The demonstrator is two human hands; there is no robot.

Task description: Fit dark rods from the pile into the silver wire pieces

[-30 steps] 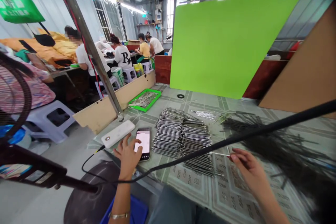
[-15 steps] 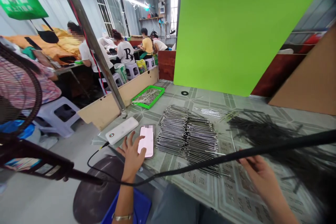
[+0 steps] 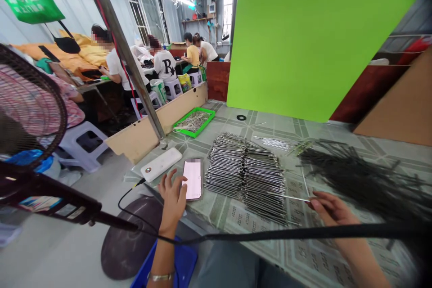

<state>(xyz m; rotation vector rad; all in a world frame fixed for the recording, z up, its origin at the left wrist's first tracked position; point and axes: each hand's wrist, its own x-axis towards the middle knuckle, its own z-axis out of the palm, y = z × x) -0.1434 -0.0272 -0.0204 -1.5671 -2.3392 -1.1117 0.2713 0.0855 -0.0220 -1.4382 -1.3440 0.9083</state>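
One black R (image 3: 167,66) on shirt (image 3: 159,64); left hand (image 3: 173,192) wide at phone (image 3: 193,179), right hand (image 3: 328,208) narrow around rod (image 3: 297,198)

In the lower middle of the frame, the left hand (image 3: 173,192) spreads its fingers over the left edge of a lit phone (image 3: 193,179), just right of a white power bank (image 3: 162,164). Right of centre low down, the right hand (image 3: 332,209) pinches a thin rod (image 3: 297,198) whose far end reaches over a double row of metal rods (image 3: 224,168) at the centre of the surface (image 3: 280,122). Blurred black strips (image 3: 354,175) lie at the right. Above the rods stand a green-rimmed tray (image 3: 204,126) and a black ring (image 3: 241,118); a green board (image 3: 310,40) fills the upper right. Co-workers (image 3: 167,65) sit at upper left.
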